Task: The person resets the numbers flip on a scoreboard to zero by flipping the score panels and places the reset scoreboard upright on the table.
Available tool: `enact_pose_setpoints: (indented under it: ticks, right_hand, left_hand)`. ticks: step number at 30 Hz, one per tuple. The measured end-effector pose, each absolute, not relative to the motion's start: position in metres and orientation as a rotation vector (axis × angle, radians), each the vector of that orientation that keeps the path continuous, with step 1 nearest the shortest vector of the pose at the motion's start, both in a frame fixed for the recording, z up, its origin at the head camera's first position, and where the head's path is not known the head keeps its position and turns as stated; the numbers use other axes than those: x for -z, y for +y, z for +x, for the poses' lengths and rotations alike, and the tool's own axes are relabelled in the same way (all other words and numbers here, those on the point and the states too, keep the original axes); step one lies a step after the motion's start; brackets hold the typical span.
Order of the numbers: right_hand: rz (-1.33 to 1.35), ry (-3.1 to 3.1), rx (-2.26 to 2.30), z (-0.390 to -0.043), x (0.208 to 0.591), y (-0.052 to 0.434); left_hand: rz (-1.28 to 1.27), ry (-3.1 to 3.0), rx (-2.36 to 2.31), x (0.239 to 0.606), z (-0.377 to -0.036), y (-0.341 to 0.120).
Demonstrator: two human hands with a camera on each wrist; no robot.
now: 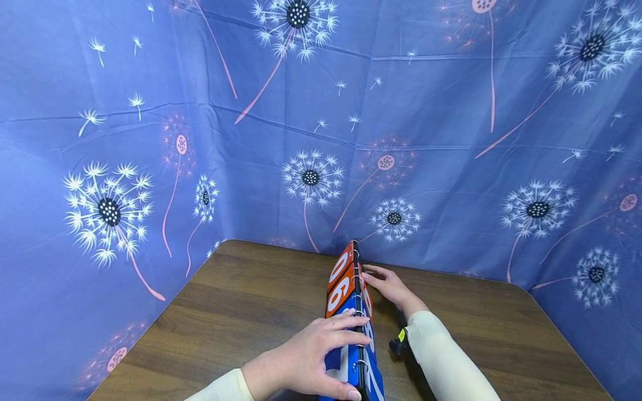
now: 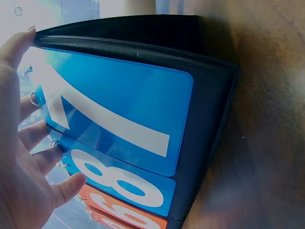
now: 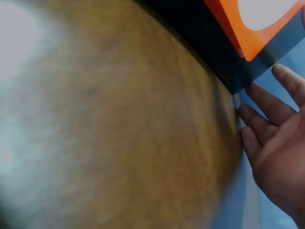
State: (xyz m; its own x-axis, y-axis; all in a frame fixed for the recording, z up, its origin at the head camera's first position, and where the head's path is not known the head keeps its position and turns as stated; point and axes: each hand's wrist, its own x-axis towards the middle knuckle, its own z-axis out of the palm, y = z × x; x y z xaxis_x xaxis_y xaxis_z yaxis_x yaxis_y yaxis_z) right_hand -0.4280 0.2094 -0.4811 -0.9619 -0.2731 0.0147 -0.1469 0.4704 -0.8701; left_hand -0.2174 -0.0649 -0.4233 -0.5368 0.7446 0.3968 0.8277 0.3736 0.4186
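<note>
A tabletop flip scoreboard [image 1: 341,289] stands like a tent with its ring-bound ridge running away from me. Its blue cards [image 2: 119,109] with white digits are at the near end, its orange cards [image 1: 343,267] at the far end. My left hand [image 1: 321,348] rests over the near part of the ridge, fingers spread across the rings and thumb at the near corner. Beside the far end, on the right side, is my right hand [image 1: 391,287]. Its extended fingers [image 3: 269,102] lie at the black board's far edge; the head view partly hides the fingertips.
A brown wooden table [image 1: 241,301] lies beneath the scoreboard. Blue dandelion-print cloth [image 1: 251,167] hangs around the table's back and sides. A small black device with a yellow mark [image 1: 399,341] sits at the right wrist.
</note>
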Motion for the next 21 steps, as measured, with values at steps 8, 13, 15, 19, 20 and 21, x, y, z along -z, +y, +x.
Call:
enact_pose_setpoints:
  ticks: [8, 13, 15, 19, 20, 21]
  right_hand:
    - [-0.403, 2.527, 1.643, -0.414, 0.486, 0.214]
    - [-0.395, 2.522, 1.648, -0.403, 0.482, 0.220]
    - [-0.424, 2.525, 1.617, -0.399, 0.482, 0.223]
    - [-0.483, 2.531, 1.564, -0.394, 0.483, 0.227]
    - [-0.487, 2.539, 1.556, -0.392, 0.484, 0.227]
    - [-0.489, 2.544, 1.547, -0.391, 0.484, 0.227]
  left_hand:
    - [-1.457, -2.486, 0.880, 0.426, -0.220, -0.064]
    - [-1.451, -2.490, 0.889, 0.425, -0.219, -0.064]
    - [-1.446, -2.485, 0.889, 0.424, -0.218, -0.064]
    - [-1.435, -2.470, 0.875, 0.424, -0.218, -0.064]
    - [-1.434, -2.467, 0.871, 0.424, -0.218, -0.064]
    - [-1.435, -2.470, 0.874, 0.424, -0.218, -0.064]
